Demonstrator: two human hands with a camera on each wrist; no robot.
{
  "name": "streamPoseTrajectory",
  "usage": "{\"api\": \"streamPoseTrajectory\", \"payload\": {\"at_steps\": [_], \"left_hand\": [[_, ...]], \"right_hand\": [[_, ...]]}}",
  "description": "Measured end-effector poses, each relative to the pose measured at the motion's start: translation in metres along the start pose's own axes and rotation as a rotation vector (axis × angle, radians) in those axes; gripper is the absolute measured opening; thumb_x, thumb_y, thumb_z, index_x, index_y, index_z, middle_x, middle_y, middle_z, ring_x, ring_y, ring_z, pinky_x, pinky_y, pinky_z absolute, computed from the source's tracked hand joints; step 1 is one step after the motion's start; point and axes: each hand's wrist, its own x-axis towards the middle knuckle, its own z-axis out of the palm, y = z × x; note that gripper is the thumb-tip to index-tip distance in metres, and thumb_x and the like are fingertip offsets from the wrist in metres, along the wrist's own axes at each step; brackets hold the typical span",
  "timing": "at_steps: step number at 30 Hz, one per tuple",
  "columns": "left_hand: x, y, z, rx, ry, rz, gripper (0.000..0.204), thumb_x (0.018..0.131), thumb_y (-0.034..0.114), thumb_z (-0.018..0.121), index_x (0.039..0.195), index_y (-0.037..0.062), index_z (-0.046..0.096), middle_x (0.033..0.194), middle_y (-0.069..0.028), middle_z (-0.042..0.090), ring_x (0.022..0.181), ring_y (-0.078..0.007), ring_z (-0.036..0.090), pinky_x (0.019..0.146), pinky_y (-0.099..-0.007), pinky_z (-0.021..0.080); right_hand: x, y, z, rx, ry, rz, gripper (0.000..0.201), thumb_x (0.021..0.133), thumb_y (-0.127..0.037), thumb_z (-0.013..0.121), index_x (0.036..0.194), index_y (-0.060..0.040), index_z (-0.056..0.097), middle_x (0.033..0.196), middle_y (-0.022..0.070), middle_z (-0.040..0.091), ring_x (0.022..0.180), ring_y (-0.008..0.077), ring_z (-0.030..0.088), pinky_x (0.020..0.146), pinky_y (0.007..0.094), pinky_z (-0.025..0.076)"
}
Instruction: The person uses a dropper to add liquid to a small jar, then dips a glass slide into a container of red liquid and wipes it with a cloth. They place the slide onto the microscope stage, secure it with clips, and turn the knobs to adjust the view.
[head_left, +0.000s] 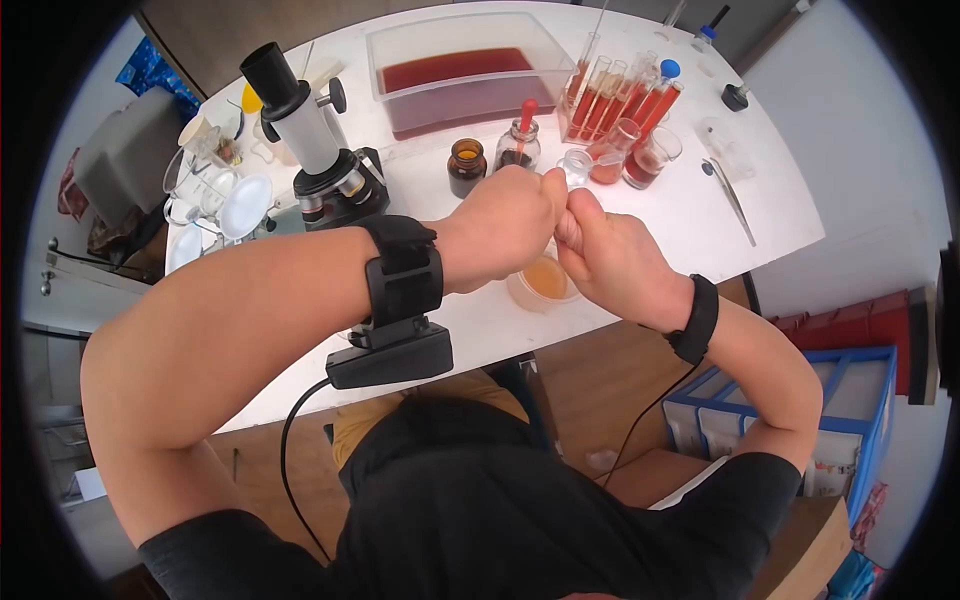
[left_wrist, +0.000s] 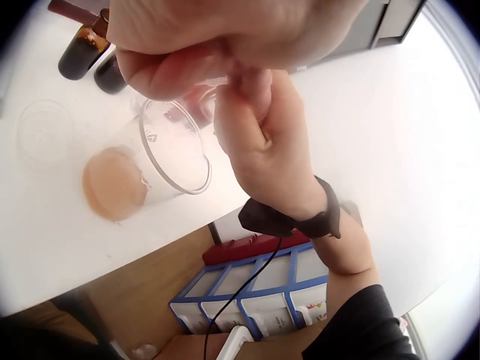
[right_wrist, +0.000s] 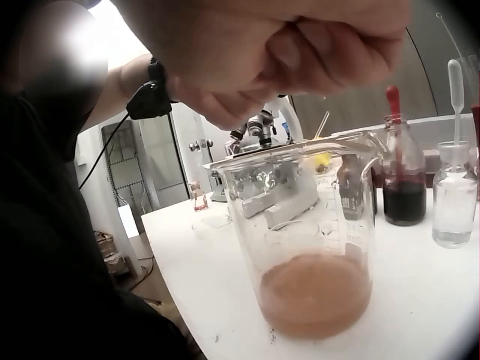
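In the head view my left hand (head_left: pixel 505 225) and right hand (head_left: pixel 628 255) meet over the front of the table, with curled fingers pressed close together. Both fists hide their insides, and I cannot tell whether anything is held there. Just below them is a clear glass beaker (right_wrist: pixel 315 300) with cloudy orange-brown liquid in its lower part, upright on the white table. The left wrist view shows the beaker's open rim (left_wrist: pixel 206 176) beside and under the joined hands. Behind it stand a brown bottle (head_left: pixel 467 172) and a dark-liquid bottle with a red-bulbed dropper (head_left: pixel 528 112).
A microscope (head_left: pixel 310 135) stands left of the bottles, near a balance (head_left: pixel 245 208). At the back is a plastic tub (head_left: pixel 425 120) of red liquid. Red-filled test tubes (head_left: pixel 625 100), a small beaker (head_left: pixel 650 160) and tweezers (head_left: pixel 735 205) are on the right.
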Motion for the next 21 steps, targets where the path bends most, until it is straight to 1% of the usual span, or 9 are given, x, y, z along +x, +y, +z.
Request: {"api": "streamPoseTrajectory", "payload": {"at_steps": [1, 3, 6, 9, 12, 15, 18, 21], "left_hand": [[-0.001, 0.004, -0.001, -0.073, -0.016, -0.076, 0.029, 0.094, 0.015, 0.031, 0.088, -0.0057, 0.05, 0.065, -0.0185, 0.055, 0.05, -0.0263, 0.055, 0.044, -0.0381, 0.041], [-0.001, 0.01, -0.001, -0.332, -0.056, -0.295, 0.028, 0.093, 0.014, 0.031, 0.091, -0.0057, 0.051, 0.065, -0.0166, 0.054, 0.044, -0.023, 0.052, 0.041, -0.0363, 0.039], [-0.01, 0.008, 0.007, -0.563, 0.031, -0.27, 0.042, 0.094, 0.037, 0.031, 0.077, 0.0043, 0.052, 0.059, 0.0001, 0.034, 0.046, -0.0113, 0.03, 0.038, -0.027, 0.03], [-0.015, 0.008, 0.013, -0.583, 0.108, -0.282, 0.041, 0.095, 0.037, 0.029, 0.078, 0.0063, 0.051, 0.059, 0.0021, 0.032, 0.047, -0.0096, 0.026, 0.04, -0.026, 0.027], [-0.021, 0.011, 0.016, -0.749, 0.081, -0.355, 0.042, 0.096, 0.038, 0.028, 0.077, 0.0089, 0.05, 0.059, 0.0038, 0.028, 0.047, -0.0089, 0.023, 0.041, -0.0251, 0.023], [-0.024, 0.01, 0.02, -0.875, 0.027, -0.472, 0.042, 0.098, 0.041, 0.027, 0.076, 0.0107, 0.047, 0.059, 0.0049, 0.025, 0.048, -0.0085, 0.019, 0.043, -0.0251, 0.02], [-0.028, 0.009, 0.022, -0.955, -0.036, -0.448, 0.043, 0.098, 0.042, 0.027, 0.075, 0.0112, 0.046, 0.059, 0.0052, 0.023, 0.048, -0.0084, 0.017, 0.043, -0.0251, 0.02], [-0.02, 0.002, 0.009, -0.96, -0.124, -0.496, 0.035, 0.097, 0.033, 0.032, 0.086, 0.008, 0.053, 0.064, 0.001, 0.031, 0.049, -0.0107, 0.023, 0.043, -0.0267, 0.024]], "right_hand": [[0.0, 0.0, 0.0, -0.025, 0.041, -0.034, 0.019, 0.084, -0.011, 0.055, 0.094, -0.0035, 0.04, 0.059, 0.0127, 0.054, 0.053, 0.0319, 0.057, 0.044, 0.042, 0.042], [0.002, 0.001, 0.002, -0.072, 0.124, -0.103, 0.021, 0.081, -0.009, 0.057, 0.094, -0.0049, 0.04, 0.059, 0.0103, 0.054, 0.05, 0.0293, 0.056, 0.042, 0.0397, 0.041], [0.007, 0.005, -0.002, -0.2, 0.19, -0.246, 0.02, 0.079, -0.011, 0.058, 0.091, -0.0075, 0.042, 0.056, 0.006, 0.054, 0.046, 0.0265, 0.054, 0.04, 0.036, 0.041], [0.015, 0.008, -0.009, -0.371, 0.252, -0.324, 0.018, 0.079, -0.015, 0.06, 0.085, -0.0107, 0.044, 0.054, 0.002, 0.052, 0.045, 0.022, 0.054, 0.039, 0.0323, 0.04], [0.021, 0.019, -0.01, -0.48, 0.331, -0.457, 0.018, 0.079, -0.021, 0.062, 0.081, -0.0127, 0.046, 0.053, 0.0, 0.051, 0.044, 0.0189, 0.054, 0.038, 0.0308, 0.039], [0.024, 0.021, -0.01, -0.465, 0.367, -0.508, 0.019, 0.079, -0.024, 0.063, 0.08, -0.0142, 0.046, 0.052, -0.0004, 0.051, 0.043, 0.0168, 0.053, 0.038, 0.03, 0.039], [0.024, 0.024, -0.004, -0.461, 0.424, -0.568, 0.021, 0.082, -0.028, 0.062, 0.08, -0.0138, 0.046, 0.052, -0.0003, 0.051, 0.043, 0.018, 0.053, 0.038, 0.0304, 0.039], [0.019, 0.017, -0.009, -0.411, 0.289, -0.43, 0.019, 0.086, -0.027, 0.059, 0.083, -0.0124, 0.047, 0.055, -0.0008, 0.053, 0.046, 0.0188, 0.054, 0.039, 0.0311, 0.039]]}}
